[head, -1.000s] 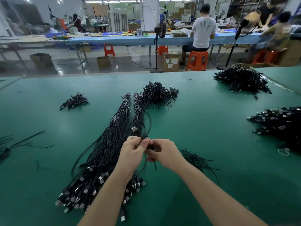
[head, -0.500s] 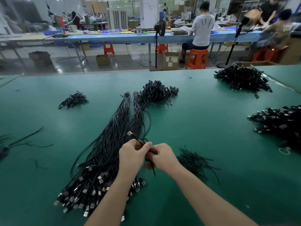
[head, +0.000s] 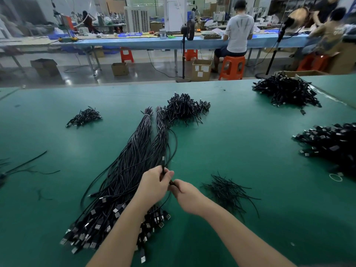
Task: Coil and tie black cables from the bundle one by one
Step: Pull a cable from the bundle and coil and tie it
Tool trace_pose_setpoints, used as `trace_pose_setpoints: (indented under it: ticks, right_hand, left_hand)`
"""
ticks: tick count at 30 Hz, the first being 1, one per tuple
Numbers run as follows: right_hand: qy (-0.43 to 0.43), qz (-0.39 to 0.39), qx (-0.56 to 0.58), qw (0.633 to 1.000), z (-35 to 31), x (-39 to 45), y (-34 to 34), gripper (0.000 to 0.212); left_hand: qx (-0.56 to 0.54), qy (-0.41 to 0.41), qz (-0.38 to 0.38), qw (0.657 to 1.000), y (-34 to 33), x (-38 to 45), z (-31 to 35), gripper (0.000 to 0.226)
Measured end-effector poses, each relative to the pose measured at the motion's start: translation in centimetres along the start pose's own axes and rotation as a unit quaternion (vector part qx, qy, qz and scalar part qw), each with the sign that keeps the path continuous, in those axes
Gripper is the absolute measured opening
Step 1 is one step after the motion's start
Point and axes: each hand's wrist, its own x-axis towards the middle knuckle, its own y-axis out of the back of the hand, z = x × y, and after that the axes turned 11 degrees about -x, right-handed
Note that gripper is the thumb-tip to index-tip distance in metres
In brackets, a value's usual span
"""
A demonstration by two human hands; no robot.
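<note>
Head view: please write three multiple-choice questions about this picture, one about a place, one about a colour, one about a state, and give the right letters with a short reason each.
1. Where do the loose twist ties lie on the table?
A. To the right of the right hand
B. On top of the long bundle
C. Behind the left hand, at the far edge

2. What colour is the table top?
A. Grey
B. Green
C. Brown

3. What is the state of the two hands?
A. Both lie flat on the table
B. Only the left hand holds something
C. Both pinch one black cable between them

Answers:
1 A: the ties lie on bare table beside the right hand, apart from the long cable bundle.
2 B: the whole surface is green.
3 C: the left hand and right hand meet with curled fingers on the cable above the bundle.
</note>
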Motion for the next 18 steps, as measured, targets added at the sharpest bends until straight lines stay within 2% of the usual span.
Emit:
trace_pose_setpoints:
  ticks: [2,4,7,9,10,12,14,15,16,18]
  right_hand:
    - [-0.019,-0.015,0.115,0.993,0.4,0.1,-0.6,0.027]
    - [-0.024,-0.009,0.145,0.989,0.9,0.2,-1.2,0.030]
    - [0.000,0.056,0.001,0.998,1.5,0.4,-2.4,0.032]
    - [0.012,0.127,-0.095,0.987,2.3,0.4,-3.3,0.031]
    - [0.010,0.161,-0.131,0.978,2.7,0.5,-3.8,0.029]
    - [-0.014,0.209,-0.164,0.964,3.3,0.8,-4.4,0.027]
    - [-0.029,0.228,-0.163,0.960,4.0,0.9,-5.0,0.023]
    - [-0.026,0.225,-0.175,0.958,4.3,0.7,-5.1,0.017]
    - [-0.014,0.218,-0.187,0.958,4.3,0.3,-5.2,0.010]
    - [-0.034,0.201,-0.145,0.968,3.4,0.4,-4.3,0.019]
  left_hand:
    - [-0.029,0.017,-0.006,0.999,0.0,0.2,-0.4,0.020]
    - [-0.034,0.032,-0.015,0.999,-0.2,0.3,-0.8,0.021]
    - [-0.036,0.046,-0.024,0.998,-0.8,0.5,-1.3,0.020]
    - [-0.064,0.068,-0.016,0.995,-1.6,0.6,-1.0,0.018]
    - [-0.077,0.085,0.006,0.993,-2.0,0.5,-0.8,0.022]
    - [-0.081,0.090,0.103,0.987,-2.8,0.0,-0.1,0.039]
    - [-0.035,-0.001,0.186,0.982,-3.8,-0.6,0.8,0.043]
    - [-0.001,-0.057,0.186,0.981,-4.6,-0.8,1.2,0.038]
    - [0.034,-0.106,0.164,0.980,-5.5,-0.8,1.7,0.032]
    - [0.122,-0.168,0.070,0.976,-7.5,-0.2,2.5,0.021]
